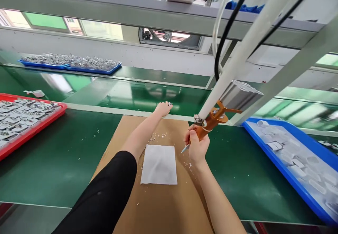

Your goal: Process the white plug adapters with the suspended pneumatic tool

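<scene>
White sheet [159, 165] beside our right hand [198, 146], gripping pointed tool [184, 149]; left hand [162, 110] pinches small part [169, 103], could drop if slack.

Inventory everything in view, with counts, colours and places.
Flat tabletop: one, green, foreground
Flat cardboard sheet: one, brown, centre
Square thin sheet: one, white, on cardboard
Cylindrical tool: one, orange, right of centre
Thick hose: one, white, above tool
Plastic parts tray: one, red, left
Shallow plastic trays: two, blue, far left
Rimmed plastic tray: one, blue, right
Overhead shelf: one, grey, top
Tiny item: one, pale, beyond cardboard
Left hand: one, bare, apparently holding tiny item
Right hand: one, bare, gripping tool
</scene>
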Action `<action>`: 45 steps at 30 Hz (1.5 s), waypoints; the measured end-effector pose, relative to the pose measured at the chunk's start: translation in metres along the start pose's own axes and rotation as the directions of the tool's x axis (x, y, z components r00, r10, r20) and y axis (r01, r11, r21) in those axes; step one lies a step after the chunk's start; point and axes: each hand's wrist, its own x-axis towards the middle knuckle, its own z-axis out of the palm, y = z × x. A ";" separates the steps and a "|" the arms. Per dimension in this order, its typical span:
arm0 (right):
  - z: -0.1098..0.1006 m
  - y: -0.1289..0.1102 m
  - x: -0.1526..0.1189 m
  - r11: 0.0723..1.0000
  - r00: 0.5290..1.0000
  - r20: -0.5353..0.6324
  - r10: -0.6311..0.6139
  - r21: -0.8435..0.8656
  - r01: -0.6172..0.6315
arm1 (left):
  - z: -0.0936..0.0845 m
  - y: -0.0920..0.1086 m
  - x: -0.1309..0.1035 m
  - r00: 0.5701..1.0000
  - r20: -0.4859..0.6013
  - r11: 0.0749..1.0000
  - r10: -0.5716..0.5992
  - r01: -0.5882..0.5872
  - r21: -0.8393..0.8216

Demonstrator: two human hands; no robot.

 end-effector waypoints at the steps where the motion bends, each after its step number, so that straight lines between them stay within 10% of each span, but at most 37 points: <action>1: -0.001 0.001 0.000 1.000 1.000 -0.004 -0.010 -0.007 0.010 | 0.004 0.002 0.003 1.000 -0.005 1.000 -0.019 0.019 -0.003; 10: -0.003 0.005 0.002 0.998 0.997 -0.051 -0.059 -0.018 0.059 | -0.004 0.001 -0.027 0.983 -0.119 0.990 0.139 -0.138 0.011; 14: -0.001 0.002 0.001 0.998 0.998 -0.040 -0.057 0.007 0.057 | -0.019 0.004 -0.088 0.927 -0.138 0.937 0.350 -0.348 0.040; 17: 0.001 0.000 0.001 0.993 0.993 -0.026 -0.114 0.007 0.114 | -0.021 0.008 -0.149 0.806 -0.237 0.840 0.543 -0.521 0.153; 21: 0.012 -0.002 0.005 0.985 0.987 -0.016 -0.159 0.066 0.160 | -0.011 0.018 -0.212 0.722 -0.384 0.814 0.575 -0.550 0.185; 27: 0.036 -0.007 0.002 0.985 0.987 0.088 -0.132 0.126 0.120 | 0.002 0.030 -0.242 0.866 -0.271 0.886 0.420 -0.456 -0.084; 36: 0.041 -0.025 -0.020 0.977 0.969 0.233 -0.085 0.209 0.036 | 0.008 0.033 -0.243 0.933 -0.324 0.624 0.157 -0.347 -0.699; 45: 0.038 -0.031 -0.032 0.967 0.942 0.334 -0.040 0.250 -0.048 | 0.003 0.041 -0.248 0.984 -0.178 0.534 -0.010 -0.145 -0.833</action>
